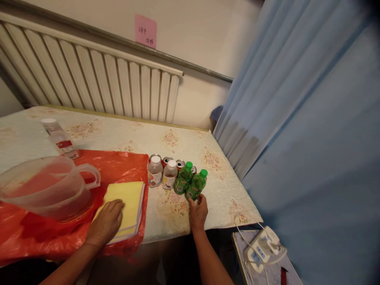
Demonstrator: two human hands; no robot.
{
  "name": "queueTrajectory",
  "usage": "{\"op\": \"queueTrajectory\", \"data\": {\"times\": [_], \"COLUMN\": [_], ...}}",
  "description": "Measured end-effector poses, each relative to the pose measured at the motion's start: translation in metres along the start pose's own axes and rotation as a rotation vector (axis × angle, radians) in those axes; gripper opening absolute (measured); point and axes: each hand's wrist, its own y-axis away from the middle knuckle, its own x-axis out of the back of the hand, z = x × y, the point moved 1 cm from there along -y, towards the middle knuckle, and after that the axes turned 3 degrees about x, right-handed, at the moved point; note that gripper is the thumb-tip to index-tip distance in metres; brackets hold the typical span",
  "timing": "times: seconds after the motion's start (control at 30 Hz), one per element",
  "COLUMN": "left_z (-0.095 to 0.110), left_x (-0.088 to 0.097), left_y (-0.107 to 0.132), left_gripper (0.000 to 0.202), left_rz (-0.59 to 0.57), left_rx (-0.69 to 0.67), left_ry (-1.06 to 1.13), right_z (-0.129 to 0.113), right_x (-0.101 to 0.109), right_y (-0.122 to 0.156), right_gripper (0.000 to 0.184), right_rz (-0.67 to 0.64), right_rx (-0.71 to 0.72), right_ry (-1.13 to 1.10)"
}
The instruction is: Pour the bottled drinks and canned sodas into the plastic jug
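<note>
My left hand lies with its fingers flat on a stack of yellow cloths with pale purple edges. On the right, my right hand has its thumb and fingers around the lower end of a green plastic bottle with a green cap. Beside that bottle stands a second green bottle. To their left are two clear bottles with white caps, one clear bottle and another clear bottle. Behind this row, several drink cans are partly hidden.
A translucent plastic jug lies on a red plastic bag at left. Behind it a clear bottle leans. A floral tablecloth covers the table. At lower right, a power strip with cables sits near the blue curtain.
</note>
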Motion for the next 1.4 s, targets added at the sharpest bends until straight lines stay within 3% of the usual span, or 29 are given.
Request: {"op": "queueTrajectory", "data": {"times": [0.67,1.4], "left_z": [0.01,0.022], "left_x": [0.009,0.021], "left_y": [0.002,0.007], "left_gripper": [0.023,0.024], "left_rz": [0.044,0.053], "left_rx": [0.037,0.107], "left_ry": [0.072,0.151], "right_z": [-0.003,-0.004], "right_x": [0.004,0.005], "right_y": [0.004,0.006], "right_gripper": [0.051,0.059], "right_rz": [-0.014,-0.042], "right_rx": [0.04,-0.009], "right_ry": [0.076,0.116]}}
